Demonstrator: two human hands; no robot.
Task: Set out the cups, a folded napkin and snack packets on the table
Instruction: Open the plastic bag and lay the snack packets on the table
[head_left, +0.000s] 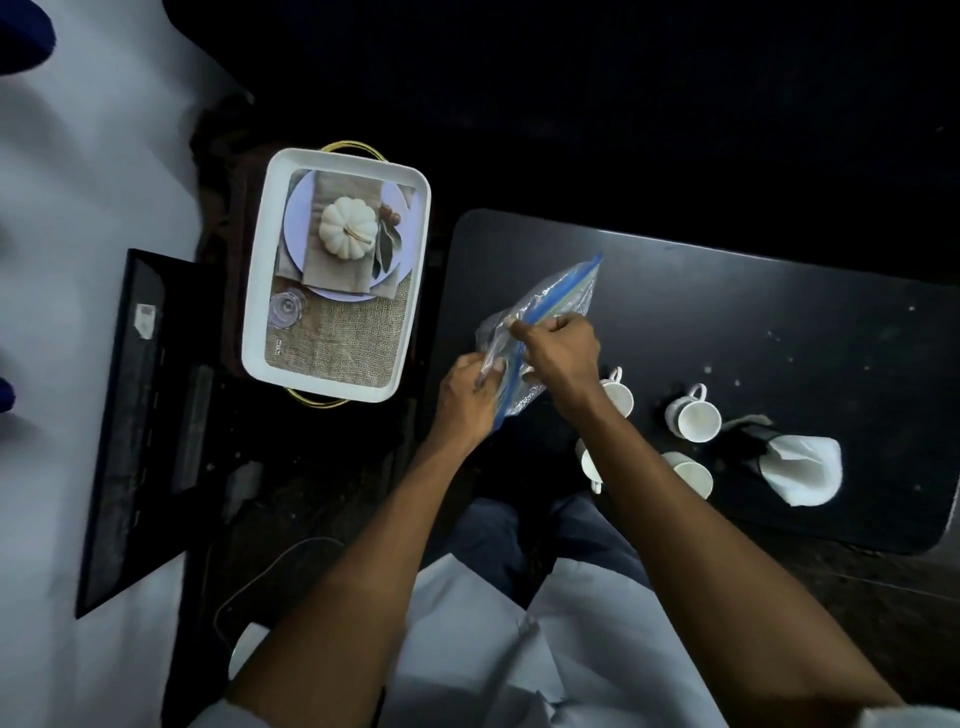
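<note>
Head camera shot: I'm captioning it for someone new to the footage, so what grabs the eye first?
Both hands, left hand and right hand, grip a clear zip bag with a blue seal over the black table. To its left sits a white tray with a pumpkin picture. White cups and a folded napkin lie right of the arms.

A white rectangular tray (336, 270) is sitting left of the table, its gold handles (351, 146) showing at the far and near ends. Its base is carrying a printed picture of a white pumpkin (347, 226) on a plate, over burlap. A dark flat panel (144, 415) is lying further left, bearing a small pale label (145, 320).
</note>
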